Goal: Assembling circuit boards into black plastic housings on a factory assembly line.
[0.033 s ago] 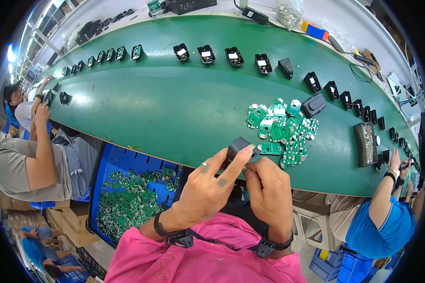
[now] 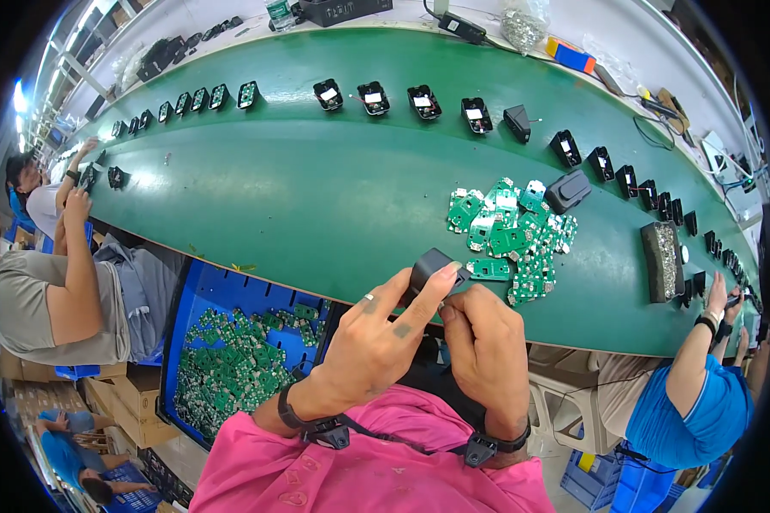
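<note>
Tilted in front of me, a small black plastic housing point(image 2: 431, 268) is gripped by my left hand point(image 2: 376, 338), its index finger laid along the side. My right hand point(image 2: 488, 342) is closed in a pinch right beside the housing's lower edge. Whatever its fingertips hold, if anything, is hidden. Just beyond my hands lies a loose pile of green circuit boards point(image 2: 509, 239). Another black housing point(image 2: 568, 191), closed side up, touches the pile's far right edge.
Open black housings point(image 2: 424, 102) form a long row across the green table point(image 2: 299, 188). A dark block with a speckled top point(image 2: 662, 261) stands at right. Below the table edge, a blue bin point(image 2: 198, 295) holds many circuit boards. Co-workers sit left and right, one in a blue shirt point(image 2: 684, 406).
</note>
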Available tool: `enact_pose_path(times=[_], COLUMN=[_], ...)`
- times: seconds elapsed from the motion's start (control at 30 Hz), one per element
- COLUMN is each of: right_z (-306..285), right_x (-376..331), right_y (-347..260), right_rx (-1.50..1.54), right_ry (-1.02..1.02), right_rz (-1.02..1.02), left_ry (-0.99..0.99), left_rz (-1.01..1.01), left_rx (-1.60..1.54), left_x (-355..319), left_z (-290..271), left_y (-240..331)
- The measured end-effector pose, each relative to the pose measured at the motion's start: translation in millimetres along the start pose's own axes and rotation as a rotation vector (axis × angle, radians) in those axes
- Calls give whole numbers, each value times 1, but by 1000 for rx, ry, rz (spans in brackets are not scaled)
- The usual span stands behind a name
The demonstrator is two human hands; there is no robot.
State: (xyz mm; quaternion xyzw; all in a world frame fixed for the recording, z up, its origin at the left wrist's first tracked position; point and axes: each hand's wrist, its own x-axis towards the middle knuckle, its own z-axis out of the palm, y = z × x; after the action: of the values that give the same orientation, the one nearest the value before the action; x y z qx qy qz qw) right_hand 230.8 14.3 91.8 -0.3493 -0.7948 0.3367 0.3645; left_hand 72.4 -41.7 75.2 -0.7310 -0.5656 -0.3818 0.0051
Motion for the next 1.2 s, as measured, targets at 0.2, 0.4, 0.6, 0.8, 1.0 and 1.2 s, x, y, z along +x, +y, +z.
enact_pose_path(times=[0.2,0.4,0.6,0.8,1.0,1.2], right_z=[-4,0,-7,-8,3,16], right_x=[1,-2,-3,-4,-7,-7], right_y=[4,6,4,2,1,23], right_rx=[12,12,-26,-81,-68,-49], right_ry=[-55,-16,-59,-22,32,92], right_rz=[10,-18,-39,-33,17,-7], left_ry=[-34,-154,-60,-113,-77,-76], left_rz=[5,-105,-96,-79,-133,-310], left_rx=[46,-154,-267,-246,-165,-343], left_x=[5,8,7,13,6,9], left_z=[-2,-8,-2,-8,-2,12], left_y=[6,3,3,4,11,2])
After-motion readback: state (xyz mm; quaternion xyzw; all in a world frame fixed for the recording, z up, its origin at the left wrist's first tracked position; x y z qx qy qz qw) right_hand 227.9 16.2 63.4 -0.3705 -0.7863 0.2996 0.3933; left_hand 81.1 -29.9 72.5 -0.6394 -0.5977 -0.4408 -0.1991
